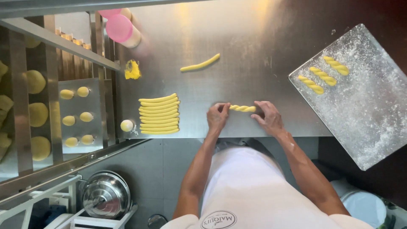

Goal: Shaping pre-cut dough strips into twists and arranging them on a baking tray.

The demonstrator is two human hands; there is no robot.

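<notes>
A short twisted rope of yellow dough (pixel 243 108) lies on the steel table (pixel 237 51) near its front edge. My left hand (pixel 217 116) pinches its left end and my right hand (pixel 266 116) pinches its right end. A row of several plain yellow dough strips (pixel 159 113) lies side by side to the left of my hands. One loose dough strip (pixel 200 63) lies farther back on the table. To the right, a floured metal tray (pixel 364 110) holds three finished dough twists (pixel 323 75).
A scrap of yellow dough (pixel 132 70) and a small dough ball (pixel 126 125) sit at the table's left edge. Two pink-lidded containers (pixel 119 28) stand at the back left. A rack on the left holds dough balls on a tray (pixel 76 114). A steel pot lid (pixel 106 194) sits below.
</notes>
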